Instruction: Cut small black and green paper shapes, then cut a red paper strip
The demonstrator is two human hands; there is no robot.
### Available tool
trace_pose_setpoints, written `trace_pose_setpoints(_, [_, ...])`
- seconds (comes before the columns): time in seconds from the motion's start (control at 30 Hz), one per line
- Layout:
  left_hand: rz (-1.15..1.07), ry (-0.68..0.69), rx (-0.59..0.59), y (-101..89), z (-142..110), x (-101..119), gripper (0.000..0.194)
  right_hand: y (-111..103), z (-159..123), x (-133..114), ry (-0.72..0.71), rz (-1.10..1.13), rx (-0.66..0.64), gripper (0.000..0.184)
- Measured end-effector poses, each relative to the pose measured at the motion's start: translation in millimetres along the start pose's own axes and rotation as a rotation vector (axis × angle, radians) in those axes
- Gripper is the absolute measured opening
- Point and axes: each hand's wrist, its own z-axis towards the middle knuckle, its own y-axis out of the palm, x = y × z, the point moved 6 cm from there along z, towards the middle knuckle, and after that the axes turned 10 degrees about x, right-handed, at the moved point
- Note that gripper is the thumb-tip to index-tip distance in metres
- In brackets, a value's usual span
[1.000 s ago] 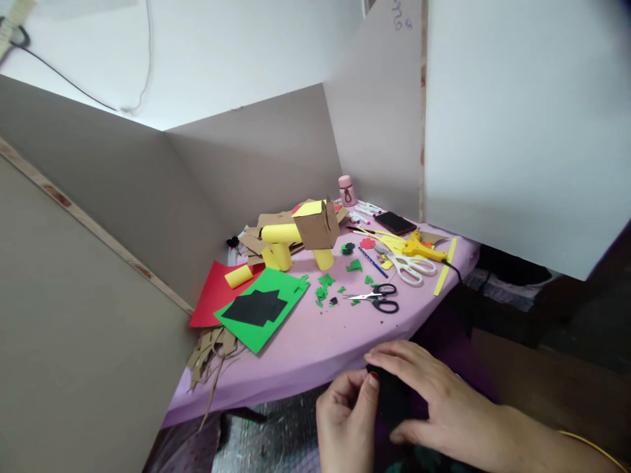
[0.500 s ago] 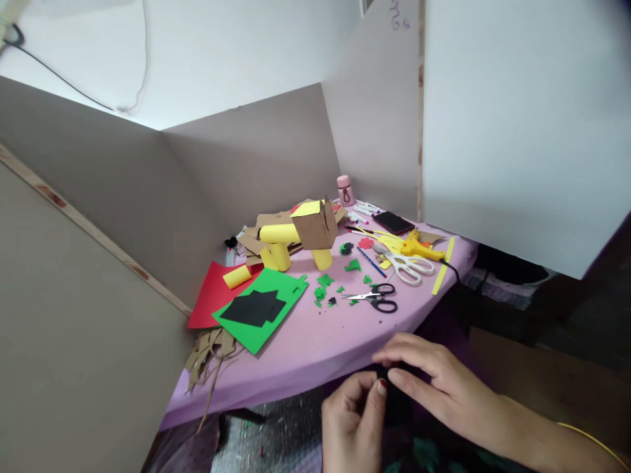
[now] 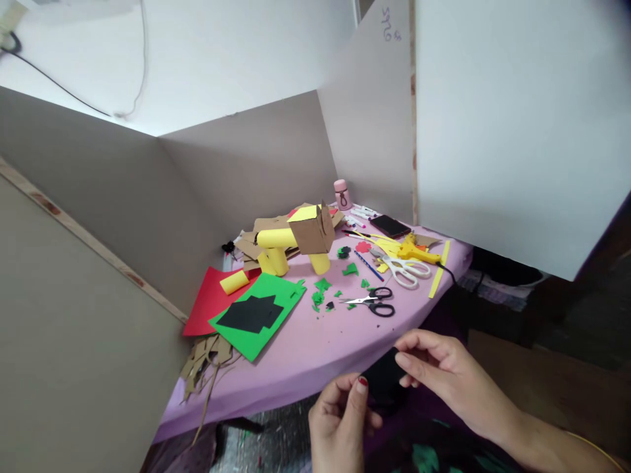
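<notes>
Between my two hands, in front of the table's near edge, is a piece of black paper (image 3: pixel 383 376). My left hand (image 3: pixel 342 412) pinches its left end with thumb and fingers, while my right hand (image 3: pixel 436 368) grips its upper right corner. Beyond them on the table lie black-handled scissors (image 3: pixel 377 302), blades partly apart. Green paper scraps (image 3: pixel 319 294) are scattered left of the scissors. Farther back stands a four-sided brown cardboard box (image 3: pixel 311 235) joined to a yellow paper tube (image 3: pixel 276 238), both raised on yellow tube legs (image 3: pixel 320 263).
A green sheet (image 3: pixel 256 345) with black paper (image 3: pixel 251 313) overlaps a red sheet (image 3: pixel 200 309) at left, near cardboard strips (image 3: pixel 207 355). White scissors (image 3: pixel 407 270), a yellow glue gun (image 3: pixel 417 251), a phone (image 3: pixel 390 226) and a pink bottle (image 3: pixel 342 195) lie or stand right and back. Panels enclose the table.
My right hand has moved from hovering flat over the black paper to pinching its corner. The paper is now stretched out between both hands, showing more of its surface. The view has shifted slightly.
</notes>
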Motion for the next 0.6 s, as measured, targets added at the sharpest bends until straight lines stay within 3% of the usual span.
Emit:
trace_pose_setpoints(0.2, [-0.059, 0.018, 0.097, -4.8, 1.9, 1.9, 0.037, 5.2, -1.7, -2.3, -0.037, -0.066, -0.062, 0.019])
trace_pose_setpoints(0.6, [-0.053, -0.004, 0.079, -3.4, 2.0, 1.4, 0.034, 2.7, 0.0, -5.0, -0.028, -0.058, -0.031, 0.016])
